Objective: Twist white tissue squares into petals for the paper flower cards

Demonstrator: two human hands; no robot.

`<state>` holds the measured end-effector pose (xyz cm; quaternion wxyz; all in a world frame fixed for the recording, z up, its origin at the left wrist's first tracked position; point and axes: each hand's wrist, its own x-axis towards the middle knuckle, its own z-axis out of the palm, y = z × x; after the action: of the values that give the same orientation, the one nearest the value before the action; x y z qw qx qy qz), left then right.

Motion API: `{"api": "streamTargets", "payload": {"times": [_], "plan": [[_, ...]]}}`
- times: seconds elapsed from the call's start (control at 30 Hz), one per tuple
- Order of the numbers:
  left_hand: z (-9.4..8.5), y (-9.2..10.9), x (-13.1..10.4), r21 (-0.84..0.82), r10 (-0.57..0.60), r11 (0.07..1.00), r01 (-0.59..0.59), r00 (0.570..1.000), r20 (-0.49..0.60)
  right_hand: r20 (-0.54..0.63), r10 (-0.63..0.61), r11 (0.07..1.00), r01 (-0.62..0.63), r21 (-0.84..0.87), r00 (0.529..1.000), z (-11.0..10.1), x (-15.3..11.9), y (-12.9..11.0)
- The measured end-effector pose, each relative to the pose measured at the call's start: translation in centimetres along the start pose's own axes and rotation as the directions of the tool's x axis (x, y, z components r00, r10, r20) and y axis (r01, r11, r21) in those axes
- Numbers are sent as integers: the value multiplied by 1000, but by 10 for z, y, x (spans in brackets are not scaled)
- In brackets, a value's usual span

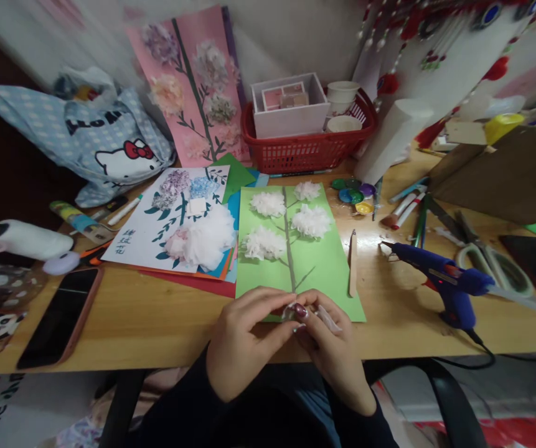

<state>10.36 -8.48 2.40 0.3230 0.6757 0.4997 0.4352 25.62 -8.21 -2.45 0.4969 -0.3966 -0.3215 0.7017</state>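
Here, my left hand and right hand both pinch a crumpled white scrap at the near edge of the green sheet. Beyond it on the worktop, a red basket holds a white box (a small pink-and-white one sits inside) and pale cups; little pots hold coloured paint.

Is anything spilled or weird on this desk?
Nothing looks clearly spilled or broken. The blue glue gun is a bit odd: it lies on its side directly on the desk, with no stand visible.
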Motion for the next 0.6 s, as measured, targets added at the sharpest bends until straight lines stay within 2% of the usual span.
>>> {"api": "streamTargets", "payload": {"times": [0.17, 0.33, 0.43, 0.6], "plan": [[5, -7, 4, -268, -233, 938, 220, 972, -17, 33, 17, 992, -21, 122, 999, 1, 1, -1], [5, -9, 4, -414, -427, 822, 391, 904, 5, 34, -1, 998, -1, 55, 999, -2, -1, 5], [5, -9, 3, -421, -438, 817, 394, 899, -8, 49, -16, 1000, 15, 16, 999, -3, -2, 6], [1, -9, 3, -326, -319, 898, 295, 948, -20, 86, -4, 1000, 6, -18, 996, -3, -2, 2]]}}
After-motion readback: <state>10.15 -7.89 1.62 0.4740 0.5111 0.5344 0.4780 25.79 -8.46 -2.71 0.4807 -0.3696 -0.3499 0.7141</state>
